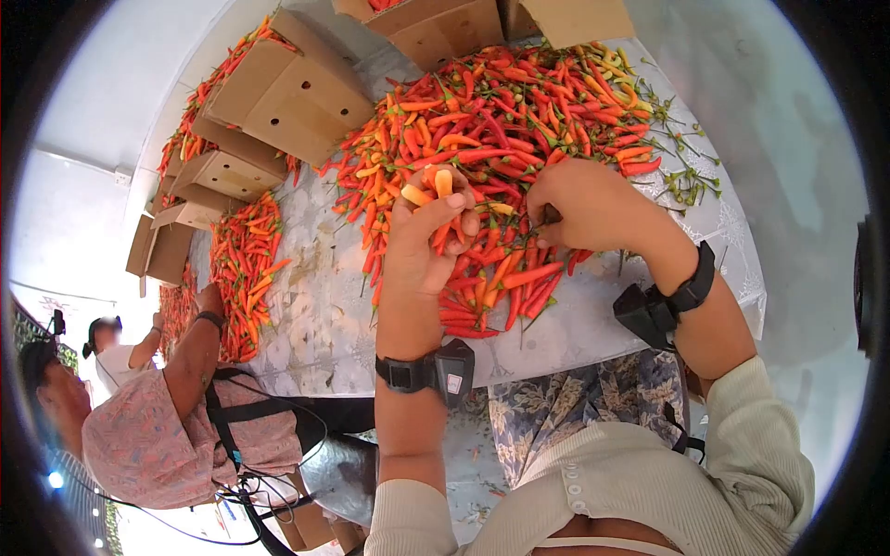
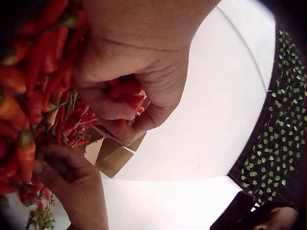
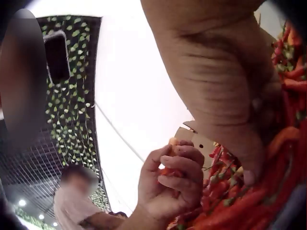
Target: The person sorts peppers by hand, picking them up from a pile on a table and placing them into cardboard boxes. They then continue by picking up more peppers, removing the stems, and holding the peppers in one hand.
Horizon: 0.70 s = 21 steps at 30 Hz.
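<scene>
My left hand [image 1: 428, 236] is raised over the front of the chili pile with its fingers curled round several red and orange chili peppers [image 1: 444, 183]. Two pale orange ends poke up past the thumb, and more red shows inside the curled fingers in the left wrist view. Just to the right, my right hand [image 1: 593, 206] bends down at the pile [image 1: 505, 111], fingertips in among the peppers. Its thumb and index finger are close together; I cannot tell whether a pepper is between them. An orange chili with a green cap [image 2: 26, 152] lies beside that thumb.
Green stems [image 1: 691, 171] lie scattered on the patterned white tablecloth [image 1: 320, 324] to the right. Cardboard boxes [image 1: 292, 97] stand at the back and left, some heaped with chilies. Another person [image 1: 176, 435] works at a smaller chili pile [image 1: 248, 269] on the left.
</scene>
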Each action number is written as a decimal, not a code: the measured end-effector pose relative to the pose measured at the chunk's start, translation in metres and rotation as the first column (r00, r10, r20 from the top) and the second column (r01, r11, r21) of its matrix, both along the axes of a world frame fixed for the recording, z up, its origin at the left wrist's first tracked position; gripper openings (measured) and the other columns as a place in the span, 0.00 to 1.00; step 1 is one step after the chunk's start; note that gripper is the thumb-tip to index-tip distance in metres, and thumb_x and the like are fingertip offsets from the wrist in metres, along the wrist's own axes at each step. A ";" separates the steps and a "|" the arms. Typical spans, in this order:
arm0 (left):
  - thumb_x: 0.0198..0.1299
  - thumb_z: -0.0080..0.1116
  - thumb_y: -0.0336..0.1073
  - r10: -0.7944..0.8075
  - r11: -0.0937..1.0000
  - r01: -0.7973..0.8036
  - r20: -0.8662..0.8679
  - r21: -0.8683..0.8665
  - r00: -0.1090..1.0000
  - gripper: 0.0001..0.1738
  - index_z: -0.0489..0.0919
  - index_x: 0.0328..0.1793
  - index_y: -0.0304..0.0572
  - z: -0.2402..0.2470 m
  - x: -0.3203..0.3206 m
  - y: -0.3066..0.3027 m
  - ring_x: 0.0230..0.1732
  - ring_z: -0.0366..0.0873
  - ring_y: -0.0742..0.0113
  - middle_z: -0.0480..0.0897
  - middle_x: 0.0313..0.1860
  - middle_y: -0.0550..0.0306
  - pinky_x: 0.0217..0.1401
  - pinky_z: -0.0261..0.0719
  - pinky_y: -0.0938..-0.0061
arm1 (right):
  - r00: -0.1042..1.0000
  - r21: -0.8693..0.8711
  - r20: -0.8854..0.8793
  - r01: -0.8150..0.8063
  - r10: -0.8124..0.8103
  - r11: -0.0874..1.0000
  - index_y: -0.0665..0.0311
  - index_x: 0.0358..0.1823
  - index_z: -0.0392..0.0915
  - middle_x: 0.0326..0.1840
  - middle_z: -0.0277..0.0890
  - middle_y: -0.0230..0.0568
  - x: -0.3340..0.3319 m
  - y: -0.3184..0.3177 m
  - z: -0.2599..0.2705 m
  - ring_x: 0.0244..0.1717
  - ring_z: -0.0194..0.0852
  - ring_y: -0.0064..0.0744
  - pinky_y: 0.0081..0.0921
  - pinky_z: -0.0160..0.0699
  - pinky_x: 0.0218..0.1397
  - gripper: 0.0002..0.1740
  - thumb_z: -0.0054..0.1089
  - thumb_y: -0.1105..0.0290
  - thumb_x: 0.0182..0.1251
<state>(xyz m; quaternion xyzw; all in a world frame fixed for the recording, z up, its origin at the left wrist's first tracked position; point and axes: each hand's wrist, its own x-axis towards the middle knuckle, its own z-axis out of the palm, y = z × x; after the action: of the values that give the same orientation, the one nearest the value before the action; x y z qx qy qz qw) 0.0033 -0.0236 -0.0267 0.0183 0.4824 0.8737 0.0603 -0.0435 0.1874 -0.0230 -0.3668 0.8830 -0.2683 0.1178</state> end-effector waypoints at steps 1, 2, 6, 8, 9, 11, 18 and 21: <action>0.54 0.58 0.26 0.011 1.000 -0.011 -0.002 -0.015 1.000 0.10 0.74 0.43 0.40 0.000 0.000 0.001 0.27 0.78 0.71 0.79 0.32 0.57 0.16 0.65 0.86 | 1.000 -0.038 0.011 -0.011 0.012 0.999 0.65 0.28 0.80 0.26 0.76 0.38 -0.001 0.000 0.001 0.31 0.77 0.34 0.31 0.73 0.34 0.10 0.69 0.68 0.46; 0.54 0.58 0.27 0.023 0.999 -0.023 -0.004 -0.030 1.000 0.10 0.74 0.43 0.40 0.001 0.000 0.002 0.29 0.79 0.70 0.79 0.32 0.57 0.16 0.66 0.86 | 0.999 -0.179 0.028 -0.010 0.015 0.984 0.65 0.30 0.79 0.26 0.76 0.36 -0.004 0.000 0.000 0.30 0.76 0.32 0.29 0.73 0.34 0.10 0.69 0.69 0.48; 0.56 0.58 0.28 0.106 0.989 -0.102 0.026 -0.106 0.994 0.11 0.74 0.45 0.41 0.004 0.000 0.006 0.33 0.82 0.67 0.80 0.35 0.55 0.16 0.69 0.85 | 0.919 -0.628 0.382 0.183 0.095 0.757 0.62 0.36 0.78 0.28 0.76 0.29 -0.007 -0.002 0.005 0.30 0.74 0.21 0.20 0.71 0.32 0.08 0.64 0.70 0.58; 0.57 0.58 0.29 0.129 0.980 -0.123 0.022 -0.159 0.991 0.11 0.74 0.46 0.41 0.006 0.001 0.010 0.33 0.83 0.67 0.81 0.35 0.55 0.15 0.68 0.85 | 0.831 -0.696 0.529 0.313 0.168 0.646 0.62 0.39 0.77 0.29 0.77 0.27 -0.006 -0.004 0.008 0.31 0.74 0.17 0.17 0.71 0.33 0.08 0.63 0.69 0.61; 0.58 0.59 0.30 0.086 0.983 -0.080 0.033 -0.162 0.996 0.10 0.74 0.46 0.41 0.008 0.002 0.012 0.32 0.83 0.68 0.81 0.35 0.55 0.15 0.68 0.85 | 0.824 -0.714 0.538 0.332 0.179 0.617 0.62 0.40 0.77 0.30 0.77 0.27 -0.006 -0.005 0.007 0.31 0.74 0.16 0.16 0.72 0.34 0.08 0.62 0.69 0.62; 0.59 0.59 0.32 0.001 0.986 0.009 0.056 -0.168 0.998 0.10 0.74 0.46 0.41 0.012 0.006 0.015 0.30 0.82 0.68 0.82 0.34 0.54 0.13 0.67 0.85 | 0.844 -0.747 0.506 0.326 0.178 0.579 0.63 0.41 0.77 0.31 0.78 0.28 -0.007 -0.009 0.003 0.32 0.74 0.15 0.15 0.72 0.35 0.08 0.62 0.68 0.63; 0.55 0.65 0.30 -0.038 0.981 0.045 0.040 -0.188 0.998 0.14 0.74 0.45 0.39 0.003 0.004 0.011 0.22 0.78 0.74 0.82 0.32 0.53 0.12 0.65 0.87 | 0.904 -0.767 0.406 0.258 0.132 0.588 0.66 0.35 0.78 0.31 0.78 0.30 -0.003 -0.018 -0.003 0.33 0.74 0.16 0.16 0.73 0.39 0.09 0.64 0.67 0.62; 0.53 0.67 0.29 -0.037 0.975 0.043 0.033 -0.218 0.999 0.15 0.74 0.44 0.38 0.004 0.004 0.012 0.21 0.77 0.76 0.82 0.31 0.54 0.13 0.65 0.88 | 0.906 -0.747 0.410 0.266 0.107 0.609 0.67 0.34 0.78 0.31 0.78 0.29 -0.004 -0.019 -0.005 0.33 0.73 0.15 0.16 0.73 0.38 0.11 0.64 0.65 0.62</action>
<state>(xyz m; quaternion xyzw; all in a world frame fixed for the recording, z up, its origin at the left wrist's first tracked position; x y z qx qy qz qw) 0.0077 -0.0115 -0.0224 0.0086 0.5742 0.8141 0.0866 -0.0480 0.1682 -0.0281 -0.2742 0.6431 -0.7055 0.1163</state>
